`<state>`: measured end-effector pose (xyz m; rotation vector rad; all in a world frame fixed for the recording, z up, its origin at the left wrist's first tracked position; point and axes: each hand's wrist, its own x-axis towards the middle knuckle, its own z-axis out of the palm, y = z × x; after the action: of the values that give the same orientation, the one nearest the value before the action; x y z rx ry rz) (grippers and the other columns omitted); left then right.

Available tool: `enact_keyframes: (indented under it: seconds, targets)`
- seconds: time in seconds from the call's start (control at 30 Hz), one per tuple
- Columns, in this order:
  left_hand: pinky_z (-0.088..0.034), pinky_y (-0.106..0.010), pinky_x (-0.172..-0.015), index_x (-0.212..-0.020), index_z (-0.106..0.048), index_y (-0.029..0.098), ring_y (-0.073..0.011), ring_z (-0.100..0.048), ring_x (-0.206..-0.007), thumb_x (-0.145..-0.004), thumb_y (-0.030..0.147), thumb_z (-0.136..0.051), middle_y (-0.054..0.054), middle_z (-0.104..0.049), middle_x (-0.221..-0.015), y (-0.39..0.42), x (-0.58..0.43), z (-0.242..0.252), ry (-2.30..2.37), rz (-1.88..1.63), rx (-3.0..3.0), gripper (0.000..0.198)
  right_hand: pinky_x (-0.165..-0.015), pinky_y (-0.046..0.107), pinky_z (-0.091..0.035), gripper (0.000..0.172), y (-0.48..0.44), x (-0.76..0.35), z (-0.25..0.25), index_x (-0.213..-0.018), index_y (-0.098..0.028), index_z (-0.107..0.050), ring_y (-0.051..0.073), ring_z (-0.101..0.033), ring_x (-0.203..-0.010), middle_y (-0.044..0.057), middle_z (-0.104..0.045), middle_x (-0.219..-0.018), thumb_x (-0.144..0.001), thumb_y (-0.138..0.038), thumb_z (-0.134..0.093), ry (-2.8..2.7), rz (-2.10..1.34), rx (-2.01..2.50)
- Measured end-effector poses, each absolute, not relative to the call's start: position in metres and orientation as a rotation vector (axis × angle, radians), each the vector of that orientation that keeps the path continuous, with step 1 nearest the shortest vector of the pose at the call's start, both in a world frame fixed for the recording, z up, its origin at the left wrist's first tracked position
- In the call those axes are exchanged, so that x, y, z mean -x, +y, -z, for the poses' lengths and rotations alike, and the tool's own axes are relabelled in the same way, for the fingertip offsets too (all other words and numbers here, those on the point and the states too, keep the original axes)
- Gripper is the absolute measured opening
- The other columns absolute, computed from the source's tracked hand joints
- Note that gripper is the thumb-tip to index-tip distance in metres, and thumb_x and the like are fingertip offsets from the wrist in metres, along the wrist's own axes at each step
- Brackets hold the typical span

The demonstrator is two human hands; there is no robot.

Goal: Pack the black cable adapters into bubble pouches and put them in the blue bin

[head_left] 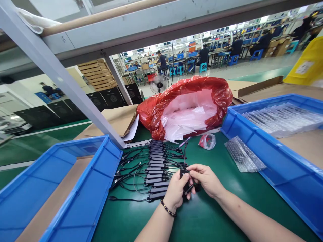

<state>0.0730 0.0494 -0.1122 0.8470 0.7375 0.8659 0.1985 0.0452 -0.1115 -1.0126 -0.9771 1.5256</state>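
Note:
My left hand (176, 190), with a beaded bracelet at its wrist, is closed around a small black device with a cable (184, 173). Its exact kind is partly hidden by my fingers. From the other side, my right hand (207, 179) pinches at the same device and its short black cable, thumb and fingers together. Just left of my hands lies a column of black bar-shaped devices with cables (155, 171), side by side on the green table (217, 215). Their cables spread to the left and right.
A red bag (153, 111) of clear bubble pouches (185, 124) lies open behind. Blue bins stand left (106, 178) and right (272, 151), the right one holding packed pouches (282, 119). Two filled bubble pouches (243, 154) and a small plastic bag (209, 142) lie on the table.

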Motion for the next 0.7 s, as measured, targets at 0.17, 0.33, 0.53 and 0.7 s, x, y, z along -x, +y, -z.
enact_keyframes:
  seconds: [0.17, 0.33, 0.53, 0.7]
  targets:
    - [-0.029, -0.012, -0.024, -0.077, -0.048, 0.014, -0.0069, -0.048, -0.033, -0.072, 0.043, -0.06, 0.0, -0.056, -0.053, 0.0468, -0.0758, 0.1137, 0.68, -0.824, -0.818, 0.031, -0.032, 0.02, -0.034, 0.029, 0.0412, -0.1976, 0.1165, -0.076, -0.016, -0.053, 0.011, -0.048, -0.03, -0.006, -0.049, -0.042, -0.072, -0.044, -0.061, -1.082, -1.465, 0.985]
    - [-0.031, -0.013, -0.025, -0.079, -0.051, 0.013, -0.0091, -0.051, -0.036, -0.07, 0.036, -0.064, 0.0, -0.055, -0.051, 0.0469, -0.0738, 0.1156, 0.608, -0.778, -0.782, 0.028, -0.052, 0.022, -0.045, 0.025, 0.0391, -0.2008, 0.1172, -0.068, -0.016, -0.057, 0.012, -0.056, -0.056, 0.001, -0.054, -0.062, -0.078, -0.039, -0.055, -1.343, -1.034, 1.066]
    - [-0.034, -0.014, -0.027, -0.069, -0.057, 0.008, -0.0086, -0.05, -0.038, -0.065, 0.026, -0.067, -0.006, -0.059, -0.056, 0.0463, -0.0731, 0.1122, 0.627, -0.718, -0.808, 0.021, -0.031, 0.018, -0.032, 0.026, 0.0393, -0.2001, 0.1182, -0.072, -0.017, -0.056, 0.004, -0.042, -0.035, -0.001, -0.048, -0.068, -0.079, -0.042, -0.054, -1.317, -1.19, 1.016]
    - [-0.041, -0.019, -0.034, -0.071, -0.056, 0.013, -0.0125, -0.054, -0.047, -0.062, 0.028, -0.069, -0.001, -0.056, -0.055, 0.0479, -0.0751, 0.1096, 0.774, -0.875, -0.751, 0.022, -0.039, 0.02, -0.038, 0.028, 0.0425, -0.198, 0.1197, -0.08, -0.018, -0.054, 0.007, -0.045, -0.043, -0.004, -0.043, -0.062, -0.074, -0.045, -0.059, -1.216, -1.209, 1.064]
